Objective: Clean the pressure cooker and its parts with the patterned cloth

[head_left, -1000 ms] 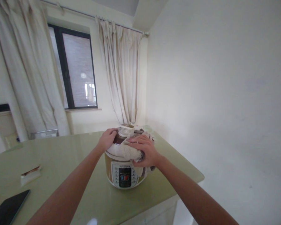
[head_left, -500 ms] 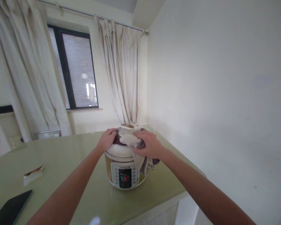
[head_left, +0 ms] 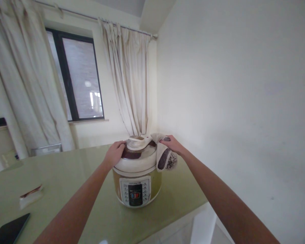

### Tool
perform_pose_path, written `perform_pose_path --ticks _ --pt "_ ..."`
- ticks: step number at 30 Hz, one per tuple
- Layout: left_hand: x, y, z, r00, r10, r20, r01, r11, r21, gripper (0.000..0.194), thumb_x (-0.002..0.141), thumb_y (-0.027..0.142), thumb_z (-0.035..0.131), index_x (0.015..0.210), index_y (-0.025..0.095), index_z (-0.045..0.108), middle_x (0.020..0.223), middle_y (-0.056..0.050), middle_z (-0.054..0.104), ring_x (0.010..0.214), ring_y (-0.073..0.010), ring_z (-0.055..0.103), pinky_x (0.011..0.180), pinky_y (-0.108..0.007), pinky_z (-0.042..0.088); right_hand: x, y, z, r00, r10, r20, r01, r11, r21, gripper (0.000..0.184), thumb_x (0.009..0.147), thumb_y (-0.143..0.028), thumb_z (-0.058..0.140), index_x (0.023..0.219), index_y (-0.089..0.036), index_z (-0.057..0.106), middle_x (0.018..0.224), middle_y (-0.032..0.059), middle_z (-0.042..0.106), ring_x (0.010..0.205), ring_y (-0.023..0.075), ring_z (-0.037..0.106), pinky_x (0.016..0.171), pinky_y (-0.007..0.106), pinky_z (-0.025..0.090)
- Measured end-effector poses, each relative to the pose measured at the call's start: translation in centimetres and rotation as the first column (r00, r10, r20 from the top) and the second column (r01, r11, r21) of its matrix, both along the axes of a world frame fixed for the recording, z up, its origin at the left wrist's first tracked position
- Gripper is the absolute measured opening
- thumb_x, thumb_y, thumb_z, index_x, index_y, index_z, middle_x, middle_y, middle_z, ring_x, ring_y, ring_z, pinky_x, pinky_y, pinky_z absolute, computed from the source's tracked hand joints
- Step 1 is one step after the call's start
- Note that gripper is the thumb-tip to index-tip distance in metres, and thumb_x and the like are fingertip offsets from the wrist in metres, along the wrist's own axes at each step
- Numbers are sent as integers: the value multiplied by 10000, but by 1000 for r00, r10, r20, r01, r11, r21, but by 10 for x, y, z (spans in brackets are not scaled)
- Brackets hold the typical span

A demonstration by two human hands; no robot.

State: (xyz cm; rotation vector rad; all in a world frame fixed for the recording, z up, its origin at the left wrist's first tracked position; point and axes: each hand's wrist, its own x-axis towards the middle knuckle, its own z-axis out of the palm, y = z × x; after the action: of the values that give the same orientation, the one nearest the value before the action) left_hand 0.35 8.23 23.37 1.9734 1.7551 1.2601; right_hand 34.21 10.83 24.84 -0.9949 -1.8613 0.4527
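A gold and white pressure cooker (head_left: 138, 183) stands on the green table (head_left: 66, 176), its control panel facing me. My left hand (head_left: 114, 153) rests on the left side of the white lid (head_left: 139, 157), fingers curled over its edge. My right hand (head_left: 172, 145) is closed on a white and brown cloth (head_left: 165, 158) at the lid's far right side. The cloth hangs down beside the cooker.
A folded white paper (head_left: 30, 196) and a dark tablet (head_left: 7, 232) lie at the table's left. Cream curtains (head_left: 129, 78) and a dark-framed window (head_left: 76, 78) are behind. A white wall (head_left: 231, 101) runs close on the right, past the table's corner.
My right hand has dragged the cloth from the front of the lid around to its far right side. The left hand stays on the lid.
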Motion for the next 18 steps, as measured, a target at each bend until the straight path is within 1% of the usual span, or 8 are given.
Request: perform_pose_path --ticks 2,5,7,10,12,14,16,18 --pt "0 0 -1 1000 -1 -1 1 1000 5 537 911 353 406 1236 128 768 1377 -132 734 1350 -261 625 1232 -377 396 -7 -15 -10 1000 3 15 -4 999 42 293 816 -373 691 996 -181 820 871 82 801 805 267 731 771 408 602" --pt "0 1 -1 1000 -1 1 1 1000 14 541 912 361 405 1237 125 768 1379 -136 731 1348 -266 624 1232 -385 397 -23 -52 -34 997 -22 72 -1 955 295 515 812 -365 709 1296 -194 751 1234 116 783 1153 312 715 1073 492 528" --pt "1 1 -1 1000 -2 3 2 1000 18 527 908 359 410 1217 139 776 1367 -127 739 1345 -269 627 1232 -392 399 -31 -78 -59 987 -33 157 -44 887 459 682 843 -426 716 1489 -223 631 1478 147 659 1372 349 603 1190 546 432" --pt "1 0 0 1000 -1 3 1 1000 23 504 902 353 416 1184 161 787 1347 -116 751 1335 -270 637 1225 -400 412 -37 -106 -109 960 -39 279 -120 839 531 838 871 -543 718 1626 -275 472 1710 141 394 1561 392 382 1263 594 331" --pt "1 0 0 1000 -3 -1 3 1000 27 500 899 352 418 1175 164 790 1342 -117 754 1326 -272 645 1223 -406 418 -37 -116 -147 961 -52 272 -101 850 517 878 867 -528 732 1648 -263 429 1754 150 293 1599 411 307 1266 604 331" --pt "0 0 0 1000 -5 -7 6 999 32 502 902 356 415 1173 164 792 1341 -120 754 1319 -273 652 1221 -411 424 -38 -120 -181 980 -67 186 -21 899 438 917 841 -443 755 1656 -223 397 1759 178 259 1603 420 299 1253 601 366" --pt "-1 1 -1 1000 -5 -11 5 999 38 504 904 360 411 1170 169 794 1336 -120 756 1314 -271 656 1218 -412 428 -40 -121 -206 996 -86 7 81 955 285 923 831 -371 735 1660 -196 371 1733 197 311 1583 405 354 1247 586 393" --pt "-2 2 -1 1000 -3 -10 4 999 41 500 901 362 414 1163 178 798 1329 -113 760 1316 -268 654 1218 -407 427 -42 -115 -214 966 -124 -226 144 987 72 845 838 -363 694 1621 -188 430 1635 191 477 1511 378 481 1231 566 431"
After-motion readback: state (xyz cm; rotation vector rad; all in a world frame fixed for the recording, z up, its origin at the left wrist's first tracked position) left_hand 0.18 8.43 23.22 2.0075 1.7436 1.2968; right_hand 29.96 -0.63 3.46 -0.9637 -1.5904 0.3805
